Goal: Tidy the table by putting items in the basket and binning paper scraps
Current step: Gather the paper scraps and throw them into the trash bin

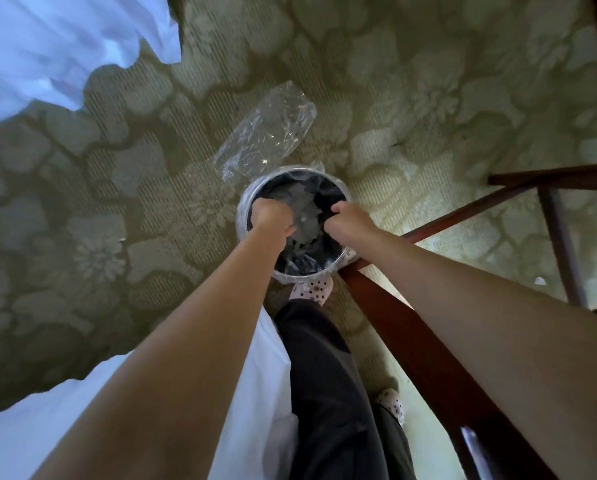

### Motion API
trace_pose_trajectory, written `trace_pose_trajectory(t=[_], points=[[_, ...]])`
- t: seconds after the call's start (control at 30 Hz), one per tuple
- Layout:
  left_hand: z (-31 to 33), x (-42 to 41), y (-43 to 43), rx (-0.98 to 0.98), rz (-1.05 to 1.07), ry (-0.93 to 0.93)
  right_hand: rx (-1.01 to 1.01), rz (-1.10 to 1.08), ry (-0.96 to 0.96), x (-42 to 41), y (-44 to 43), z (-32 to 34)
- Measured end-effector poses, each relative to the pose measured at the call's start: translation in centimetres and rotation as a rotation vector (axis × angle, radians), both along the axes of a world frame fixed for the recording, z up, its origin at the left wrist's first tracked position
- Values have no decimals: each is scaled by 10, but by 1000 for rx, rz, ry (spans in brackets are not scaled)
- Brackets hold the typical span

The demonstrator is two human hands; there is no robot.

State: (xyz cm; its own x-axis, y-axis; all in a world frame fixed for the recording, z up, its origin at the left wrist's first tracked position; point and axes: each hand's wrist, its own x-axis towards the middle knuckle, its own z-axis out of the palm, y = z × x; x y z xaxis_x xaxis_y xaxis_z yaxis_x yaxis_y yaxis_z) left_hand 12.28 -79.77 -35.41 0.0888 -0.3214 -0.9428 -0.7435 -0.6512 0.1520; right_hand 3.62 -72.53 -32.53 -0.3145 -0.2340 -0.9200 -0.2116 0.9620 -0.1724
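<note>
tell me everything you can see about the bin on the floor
The bin is round, seen from above, upright on the patterned carpet. Its inside looks dark, and a clear plastic liner is folded over the pale rim. Pale crumpled paper scraps lie inside. The left hand and right hand are over its mouth, fingers curled downward; whether they touch it is unclear. A wooden rail meets its near right edge and a spotted shoe sits just before it.

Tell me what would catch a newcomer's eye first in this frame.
Both forearms reach down to a round bin on the floor, with the left hand and right hand curled over its mouth and pale paper scraps inside. A crumpled clear plastic sheet lies on the patterned carpet just beyond the bin.
</note>
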Motion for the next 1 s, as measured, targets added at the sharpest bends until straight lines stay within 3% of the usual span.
trace_pose_trajectory(t=[0.03, 0.07, 0.1, 0.17, 0.27, 0.43, 0.63, 0.77, 1.0], points=[[15, -2, 2, -85, -375, -24, -20, 29, 4, -5, 1, 13], [28, -6, 0, -161, -546, -3, -35, 44, 10, -9, 3, 27], [41, -10, -3, -168, -499, 42, -57, 49, 22, -14, 4, 44], [73, -22, -12, -14, 45, 175, -99, 30, 56, -23, 5, 80], [150, -51, -9, -60, 244, 373, -252, -111, 153, -43, 11, 158], [303, -109, 23, -195, 83, 588, -635, -298, 434, -72, 57, 308], [460, -148, 114, -345, -232, 955, -858, -656, 743, -100, 168, 441], [516, -164, 199, -422, -488, 1121, -931, -819, 883, -102, 261, 494], [560, -179, 391, -349, -776, 1231, -894, -1038, 1087, -71, 460, 526]])
